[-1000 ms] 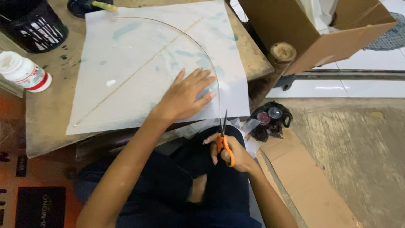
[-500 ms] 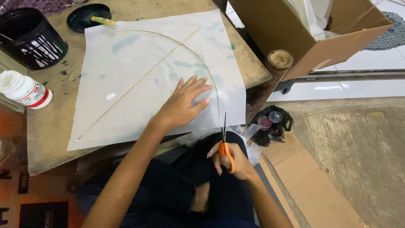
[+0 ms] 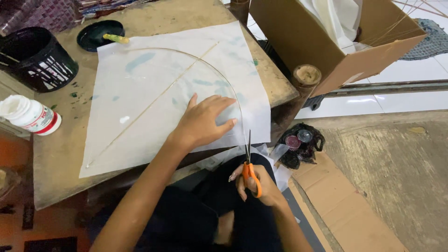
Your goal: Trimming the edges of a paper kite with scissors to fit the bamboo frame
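Left hand (image 3: 203, 123) flat and open on the white paper sheet with thin curved bamboo sticks (image 3: 154, 93), near the front right edge of the worn wooden counter (image 3: 56, 172), right hand (image 3: 254, 182) with closed grip on orange-handled scissors (image 3: 248, 161), blades touching the sheet's front edge

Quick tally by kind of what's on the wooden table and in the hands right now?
Paper sheet: 1, under the left hand
Scissors: 1, in the right hand
Black containers: 2, a pot and a shallow dish
White bottle: 1
Total: 5
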